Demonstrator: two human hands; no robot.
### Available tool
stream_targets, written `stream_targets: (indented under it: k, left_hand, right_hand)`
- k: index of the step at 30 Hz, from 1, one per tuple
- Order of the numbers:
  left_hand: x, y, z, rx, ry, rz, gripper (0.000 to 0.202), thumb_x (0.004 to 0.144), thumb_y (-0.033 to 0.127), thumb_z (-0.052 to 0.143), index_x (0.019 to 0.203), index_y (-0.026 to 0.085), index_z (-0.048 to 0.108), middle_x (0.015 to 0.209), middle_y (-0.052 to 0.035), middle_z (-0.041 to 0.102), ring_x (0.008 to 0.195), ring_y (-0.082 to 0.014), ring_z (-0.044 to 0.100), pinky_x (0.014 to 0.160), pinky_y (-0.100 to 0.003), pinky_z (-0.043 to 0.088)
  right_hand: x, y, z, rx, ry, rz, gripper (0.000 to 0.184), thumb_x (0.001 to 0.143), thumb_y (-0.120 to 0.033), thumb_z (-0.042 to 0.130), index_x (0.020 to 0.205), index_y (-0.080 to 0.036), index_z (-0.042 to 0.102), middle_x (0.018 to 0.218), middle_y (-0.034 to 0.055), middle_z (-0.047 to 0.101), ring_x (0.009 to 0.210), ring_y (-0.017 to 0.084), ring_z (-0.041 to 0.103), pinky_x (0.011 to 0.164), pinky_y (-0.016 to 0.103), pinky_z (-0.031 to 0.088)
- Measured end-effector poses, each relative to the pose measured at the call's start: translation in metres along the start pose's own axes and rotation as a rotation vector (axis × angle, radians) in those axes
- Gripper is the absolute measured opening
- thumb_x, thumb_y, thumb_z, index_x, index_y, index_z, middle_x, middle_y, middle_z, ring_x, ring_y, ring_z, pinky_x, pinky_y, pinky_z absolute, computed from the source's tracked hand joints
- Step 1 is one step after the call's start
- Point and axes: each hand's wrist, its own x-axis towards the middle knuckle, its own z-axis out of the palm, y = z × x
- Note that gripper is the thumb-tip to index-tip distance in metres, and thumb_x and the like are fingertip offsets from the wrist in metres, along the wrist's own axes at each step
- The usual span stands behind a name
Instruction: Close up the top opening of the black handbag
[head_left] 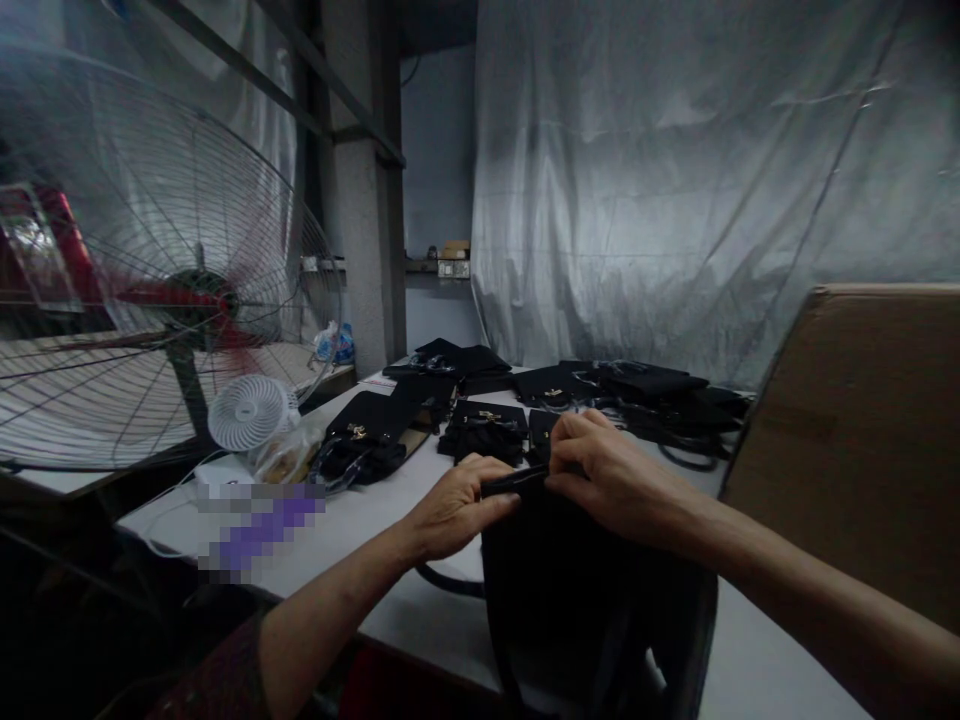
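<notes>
A large black bag (592,600) stands upright at the near edge of the white table (360,520). My left hand (457,505) pinches the bag's top edge on the left side. My right hand (607,470) grips the same top edge just to the right, fingers curled over it. A black strap (442,580) loops out from the bag's left side onto the table.
Several small black bags with gold clasps (480,425) lie spread across the far table. A big wire-caged fan (150,290) and a small white fan (247,412) stand at left. A brown cardboard panel (855,430) rises at right. Plastic sheeting hangs behind.
</notes>
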Motion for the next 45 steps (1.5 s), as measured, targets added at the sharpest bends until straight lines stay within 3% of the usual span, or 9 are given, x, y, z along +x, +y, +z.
stream_targets:
  k: [7, 16, 22, 26, 30, 35, 40, 45]
  left_hand:
    - [0.001, 0.0, 0.004, -0.07, 0.053, -0.027, 0.025, 0.086, 0.027, 0.061, 0.106, 0.023, 0.074, 0.105, -0.0032, 0.07, 0.107, -0.0218, 0.056, 0.096, -0.033, 0.038]
    - [0.003, 0.005, 0.01, -0.108, 0.095, -0.046, 0.02, 0.081, 0.026, 0.061, 0.094, 0.02, 0.074, 0.091, -0.0032, 0.065, 0.098, -0.0214, 0.054, 0.089, -0.033, 0.038]
    - [0.007, 0.003, 0.029, -0.1, 0.279, -0.133, 0.022, 0.082, 0.038, 0.064, 0.078, 0.019, 0.072, 0.081, -0.0033, 0.061, 0.084, -0.0193, 0.055, 0.079, -0.032, 0.04]
    - [0.01, 0.003, 0.037, -0.049, 0.377, -0.188, 0.023, 0.083, 0.035, 0.061, 0.072, 0.018, 0.072, 0.077, -0.0039, 0.066, 0.082, -0.02, 0.059, 0.079, -0.033, 0.041]
    - [0.008, 0.008, 0.037, 0.045, 0.445, -0.119, 0.022, 0.084, 0.031, 0.061, 0.069, 0.018, 0.07, 0.074, -0.0042, 0.067, 0.08, -0.0197, 0.06, 0.078, -0.033, 0.042]
    - [0.001, 0.013, 0.035, 0.119, 0.486, -0.017, 0.023, 0.088, 0.029, 0.059, 0.068, 0.018, 0.067, 0.072, -0.0033, 0.066, 0.077, -0.0184, 0.059, 0.076, -0.031, 0.042]
    - [0.0, 0.013, 0.036, 0.152, 0.491, 0.006, 0.024, 0.089, 0.029, 0.059, 0.069, 0.018, 0.065, 0.072, -0.0029, 0.064, 0.076, -0.0173, 0.058, 0.074, -0.031, 0.042]
    - [-0.001, 0.012, 0.038, 0.168, 0.482, 0.035, 0.025, 0.09, 0.029, 0.059, 0.069, 0.018, 0.065, 0.072, -0.0022, 0.064, 0.075, -0.0166, 0.058, 0.073, -0.03, 0.042]
  right_hand:
    - [0.001, -0.006, 0.0, -0.146, 0.009, -0.014, 0.025, 0.087, -0.015, 0.062, 0.061, -0.017, 0.061, 0.089, 0.0068, 0.059, 0.093, 0.022, 0.046, 0.079, 0.035, 0.039]
    - [0.002, -0.007, 0.003, -0.292, 0.002, -0.037, 0.026, 0.087, -0.014, 0.055, 0.061, -0.018, 0.06, 0.087, 0.009, 0.06, 0.09, 0.024, 0.046, 0.079, 0.038, 0.04]
    - [0.005, -0.007, 0.012, -0.288, 0.017, -0.027, 0.025, 0.085, -0.015, 0.055, 0.06, -0.017, 0.057, 0.09, 0.0098, 0.059, 0.093, 0.025, 0.046, 0.077, 0.039, 0.039]
    - [-0.001, -0.006, 0.007, -0.294, 0.001, 0.007, 0.017, 0.084, -0.015, 0.056, 0.067, -0.017, 0.06, 0.093, 0.0076, 0.059, 0.095, 0.025, 0.046, 0.078, 0.041, 0.038]
    - [-0.019, 0.011, -0.009, -0.226, -0.043, 0.082, 0.018, 0.081, -0.014, 0.063, 0.064, -0.017, 0.06, 0.095, 0.0051, 0.059, 0.097, 0.024, 0.045, 0.082, 0.04, 0.038]
    - [-0.034, 0.033, -0.017, -0.1, 0.038, 0.107, 0.02, 0.08, -0.014, 0.067, 0.062, -0.019, 0.06, 0.095, 0.0034, 0.059, 0.094, 0.021, 0.046, 0.082, 0.037, 0.041]
    - [-0.036, 0.034, -0.012, -0.068, 0.114, 0.093, 0.02, 0.079, -0.012, 0.068, 0.062, -0.018, 0.059, 0.097, 0.0037, 0.061, 0.097, 0.022, 0.048, 0.086, 0.037, 0.042]
    - [-0.033, 0.029, -0.012, -0.099, 0.088, 0.137, 0.021, 0.079, -0.007, 0.064, 0.065, -0.018, 0.053, 0.085, 0.0014, 0.063, 0.088, 0.019, 0.051, 0.081, 0.034, 0.042]
